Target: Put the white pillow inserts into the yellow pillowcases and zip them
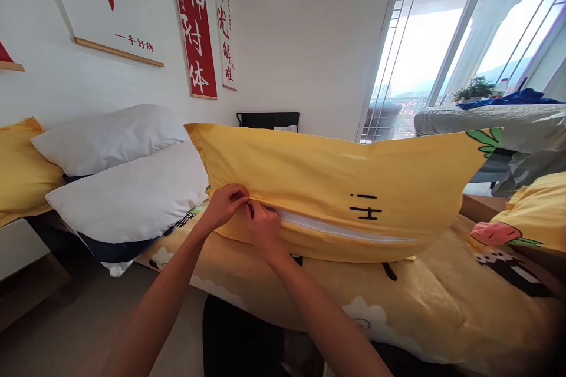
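Observation:
A yellow pillowcase (309,165) with a pillow in it stands on its long edge on the bed. Along its lower side runs an opening, through which a strip of the white pillow (336,227) shows. My left hand (227,203) pinches the edge of the pillowcase at the left end of this opening. Right beside it, my right hand (264,225) has its fingers closed on the same edge. Both hands nearly touch. Whether a zip pull is between the fingers cannot be made out.
Two white pillows (128,194) lie stacked on the left, near another yellow pillow (26,165). A patterned tan blanket (424,300) covers the bed. Folded yellow fabric (539,212) lies at the right. A bedside cabinet (22,253) stands at the left edge.

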A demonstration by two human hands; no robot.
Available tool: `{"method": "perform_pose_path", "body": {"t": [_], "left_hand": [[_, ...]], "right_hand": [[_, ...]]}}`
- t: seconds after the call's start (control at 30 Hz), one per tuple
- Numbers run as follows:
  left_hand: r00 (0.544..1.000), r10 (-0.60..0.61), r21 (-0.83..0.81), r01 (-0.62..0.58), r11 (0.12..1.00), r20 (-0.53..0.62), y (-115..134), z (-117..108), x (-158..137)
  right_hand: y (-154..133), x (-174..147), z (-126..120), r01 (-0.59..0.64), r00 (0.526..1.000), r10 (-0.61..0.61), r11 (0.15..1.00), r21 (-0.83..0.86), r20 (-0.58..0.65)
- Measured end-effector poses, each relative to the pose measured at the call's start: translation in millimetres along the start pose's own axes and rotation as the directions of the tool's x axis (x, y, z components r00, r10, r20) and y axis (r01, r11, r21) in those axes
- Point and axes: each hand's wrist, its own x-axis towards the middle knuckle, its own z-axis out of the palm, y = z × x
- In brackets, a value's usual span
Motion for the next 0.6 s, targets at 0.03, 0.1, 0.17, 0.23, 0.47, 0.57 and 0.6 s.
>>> {"method": "perform_pose_path", "body": {"t": [0.03,0.1,0.17,0.23,0.47,0.57,0.6], "left_hand": [[1.0,-0.009,-0.007,0.009,1.0,0.0,-0.1,0.1,0.2],[1.0,-0.031,-0.024,0.031,0.999,0.003,-0.1,0.4,0.9],[0.998,-0.053,-0.044,0.053,0.998,0.017,0.1,0.4,1.6],[0.997,-0.067,-0.065,0.069,0.996,0.032,0.7,0.4,1.9],[0.998,-0.054,-0.094,0.057,0.994,0.034,-0.6,-0.2,2.7],[0.999,-0.04,-0.13,0.042,0.991,0.018,-3.2,1.5,6.2],[0.999,-0.037,-0.145,0.037,0.989,0.009,-4.0,2.4,7.5]], "right_hand": [[-1.4,-0.2,-0.1,-0.041,0.999,0.041,0.999,0.007,0.021],[-4.4,-0.4,-0.7,-0.113,0.992,0.112,0.994,0.012,0.064],[-7.4,-0.3,-2.1,-0.169,0.981,0.167,0.986,0.009,0.103],[-10.4,0.0,-4.3,-0.211,0.969,0.208,0.978,0.002,0.134],[-16.8,3.8,-6.2,-0.276,0.946,0.275,0.961,-0.019,0.175],[-14.9,7.8,-1.8,-0.278,0.946,0.279,0.96,-0.034,0.167],[-13.6,9.2,-0.3,-0.272,0.948,0.274,0.962,-0.037,0.164]]}}
